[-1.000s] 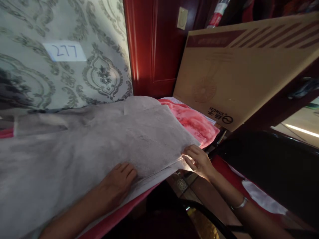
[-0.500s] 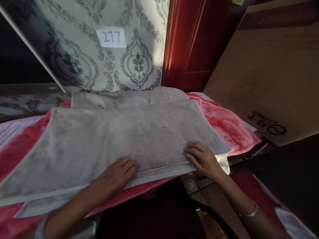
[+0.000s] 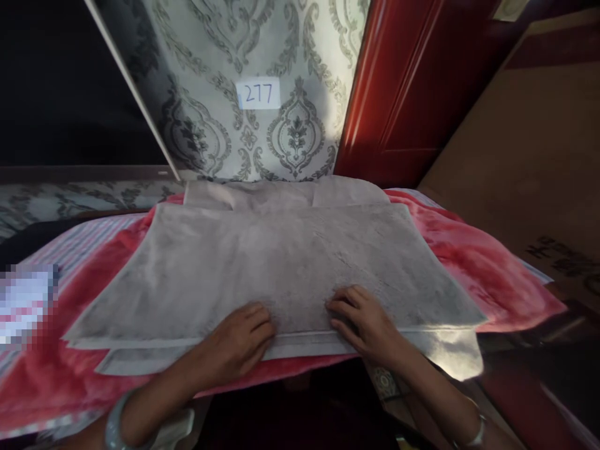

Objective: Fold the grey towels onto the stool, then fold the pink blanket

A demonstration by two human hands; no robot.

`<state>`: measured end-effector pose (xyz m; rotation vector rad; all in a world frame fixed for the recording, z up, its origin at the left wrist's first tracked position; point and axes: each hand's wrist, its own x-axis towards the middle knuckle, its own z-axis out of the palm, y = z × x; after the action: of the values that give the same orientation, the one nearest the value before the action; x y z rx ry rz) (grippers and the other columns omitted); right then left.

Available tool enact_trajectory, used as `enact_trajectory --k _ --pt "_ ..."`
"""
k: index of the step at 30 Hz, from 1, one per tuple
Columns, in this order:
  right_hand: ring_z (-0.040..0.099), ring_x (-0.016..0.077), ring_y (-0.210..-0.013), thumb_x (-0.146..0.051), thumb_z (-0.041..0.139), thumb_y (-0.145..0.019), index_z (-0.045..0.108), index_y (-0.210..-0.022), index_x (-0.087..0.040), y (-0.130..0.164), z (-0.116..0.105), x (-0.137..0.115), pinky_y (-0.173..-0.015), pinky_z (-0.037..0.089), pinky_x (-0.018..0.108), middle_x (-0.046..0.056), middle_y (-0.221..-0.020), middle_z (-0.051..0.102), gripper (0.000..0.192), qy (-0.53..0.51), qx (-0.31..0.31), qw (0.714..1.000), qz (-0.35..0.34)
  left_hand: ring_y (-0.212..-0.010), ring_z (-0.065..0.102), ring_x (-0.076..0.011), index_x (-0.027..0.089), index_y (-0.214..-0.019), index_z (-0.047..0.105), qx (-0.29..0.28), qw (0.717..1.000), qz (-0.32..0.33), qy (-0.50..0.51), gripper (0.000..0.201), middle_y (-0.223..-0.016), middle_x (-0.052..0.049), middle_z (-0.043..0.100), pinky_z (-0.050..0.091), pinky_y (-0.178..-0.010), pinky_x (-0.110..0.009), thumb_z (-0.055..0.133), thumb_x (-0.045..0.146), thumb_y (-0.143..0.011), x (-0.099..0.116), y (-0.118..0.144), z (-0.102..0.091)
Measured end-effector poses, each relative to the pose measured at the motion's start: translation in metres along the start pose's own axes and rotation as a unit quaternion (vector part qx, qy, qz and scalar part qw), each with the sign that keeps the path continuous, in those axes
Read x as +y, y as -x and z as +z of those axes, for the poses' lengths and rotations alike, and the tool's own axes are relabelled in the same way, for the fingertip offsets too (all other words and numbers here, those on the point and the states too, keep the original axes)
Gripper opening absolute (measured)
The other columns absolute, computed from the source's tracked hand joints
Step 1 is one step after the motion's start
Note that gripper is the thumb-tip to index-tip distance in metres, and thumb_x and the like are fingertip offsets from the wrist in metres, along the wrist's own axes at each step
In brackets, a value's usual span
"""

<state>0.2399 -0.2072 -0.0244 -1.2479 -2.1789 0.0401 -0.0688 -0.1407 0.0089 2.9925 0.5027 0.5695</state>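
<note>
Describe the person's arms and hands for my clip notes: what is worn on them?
Both forearms are bare, with no sleeves or gloves in view. The left hand has a pale bangle around its wrist. The right hand has a thin silvery bracelet at its wrist. No rings show on the fingers.

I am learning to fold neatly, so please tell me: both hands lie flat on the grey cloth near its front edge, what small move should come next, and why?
Probably slide the left hand and right hand apart along the front edge of the grey cloth. Both palms rest close together at the middle, while the outer corners, over the red blanket, are unpressed and the layers' edges do not line up.
</note>
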Motion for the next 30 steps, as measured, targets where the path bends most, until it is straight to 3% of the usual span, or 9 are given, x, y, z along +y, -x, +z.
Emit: enact_trajectory --k 3,5,11,15,18,20,22,26,30 --pt "0.058 0.0222 -0.094 -0.024 0.050 -0.103 0.068 -0.105 -0.019 -0.010 -0.005 -0.001 -0.084 0.048 0.038 0.009 -0.101 0.065 0.019 -0.019 -0.011 1.000 -0.003 -0.089 0.060 -0.0205 0.020 -0.103 0.061 0.073 0.994 -0.079 -0.034 0.016 -0.097 -0.007 0.065 0.054 -0.079 -0.036 0.047 0.015 -0.098 -0.016 0.007 -0.009" --pt "0.058 0.0230 -0.096 -0.024 0.051 -0.103 0.068 -0.109 -0.019 -0.017 -0.004 -0.004 -0.085 0.048 0.039 0.010 -0.104 0.065 0.019 -0.020 -0.018 1.000 -0.006 -0.092 0.061 -0.0227 0.019 -0.106 0.061 0.085 0.983 -0.146 -0.066 0.014 -0.102 -0.009 0.064 0.055 -0.080 -0.038 0.050 0.018 -0.096 -0.026 0.016 -0.010" --pt "0.059 0.0228 -0.094 -0.024 0.050 -0.101 0.066 -0.119 -0.019 -0.015 0.009 -0.010 -0.080 0.050 0.038 0.010 -0.102 0.064 0.024 -0.058 -0.074 0.995 -0.015 -0.081 0.063 -0.0195 0.021 -0.093 0.063 0.010 0.972 -0.226 -0.063 0.017 -0.093 -0.006 0.064 0.053 -0.071 -0.033 0.048 0.025 -0.099 -0.027 0.061 -0.014" --pt "0.060 0.0205 -0.087 -0.026 0.045 -0.104 0.071 -0.102 -0.020 -0.031 0.001 -0.008 -0.076 0.051 0.035 0.008 -0.092 0.065 0.026 -0.069 -0.121 0.990 0.004 -0.068 0.063 -0.0155 0.021 -0.083 0.064 -0.025 0.969 -0.244 -0.036 0.028 -0.079 -0.002 0.063 0.050 -0.063 -0.028 0.043 0.026 -0.101 -0.036 0.063 -0.034" --pt "0.062 0.0240 -0.103 -0.030 0.047 -0.104 0.070 -0.117 -0.019 -0.066 0.002 -0.010 -0.089 0.053 0.041 0.012 -0.111 0.069 0.029 -0.047 -0.106 0.993 -0.014 -0.099 0.069 -0.0230 0.020 -0.108 0.070 0.011 0.967 -0.243 -0.082 0.025 -0.108 -0.010 0.071 0.056 -0.087 -0.038 0.048 0.029 -0.100 -0.053 0.045 -0.042" --pt "0.052 0.0312 -0.133 -0.038 0.054 -0.102 0.058 -0.143 -0.018 -0.090 0.011 -0.014 -0.109 0.045 0.052 0.016 -0.143 0.059 0.046 -0.028 -0.111 0.993 -0.035 -0.134 0.055 -0.0334 0.020 -0.137 0.062 0.014 0.959 -0.255 -0.124 0.043 -0.144 -0.017 0.060 0.048 -0.108 -0.053 0.055 0.036 -0.097 -0.065 0.036 -0.038" --pt "0.031 0.0355 -0.152 -0.049 0.060 -0.099 0.045 -0.157 -0.022 -0.104 0.025 -0.018 -0.121 0.031 0.061 0.013 -0.163 0.041 0.065 -0.018 -0.160 0.985 -0.055 -0.151 0.035 -0.0412 0.021 -0.152 0.051 -0.021 0.945 -0.292 -0.145 0.061 -0.163 -0.020 0.041 0.036 -0.116 -0.066 0.058 0.043 -0.096 -0.073 0.037 -0.027" --pt "0.015 0.0329 -0.159 -0.057 0.056 -0.100 0.038 -0.161 -0.033 -0.102 0.050 -0.023 -0.126 0.014 0.066 0.004 -0.170 0.030 0.068 -0.032 -0.258 0.962 -0.082 -0.157 0.020 -0.0430 0.026 -0.160 0.040 -0.088 0.922 -0.356 -0.127 0.064 -0.171 -0.018 0.026 0.027 -0.117 -0.073 0.047 0.050 -0.101 -0.076 0.059 -0.006" --pt "0.013 0.0316 -0.160 -0.054 0.052 -0.103 0.037 -0.161 -0.036 -0.087 0.053 -0.020 -0.127 0.012 0.066 0.002 -0.170 0.028 0.062 -0.055 -0.275 0.956 -0.084 -0.159 0.017 -0.0399 0.030 -0.162 0.035 -0.099 0.920 -0.363 -0.111 0.065 -0.172 -0.014 0.023 0.026 -0.119 -0.071 0.047 0.051 -0.101 -0.067 0.079 -0.008"
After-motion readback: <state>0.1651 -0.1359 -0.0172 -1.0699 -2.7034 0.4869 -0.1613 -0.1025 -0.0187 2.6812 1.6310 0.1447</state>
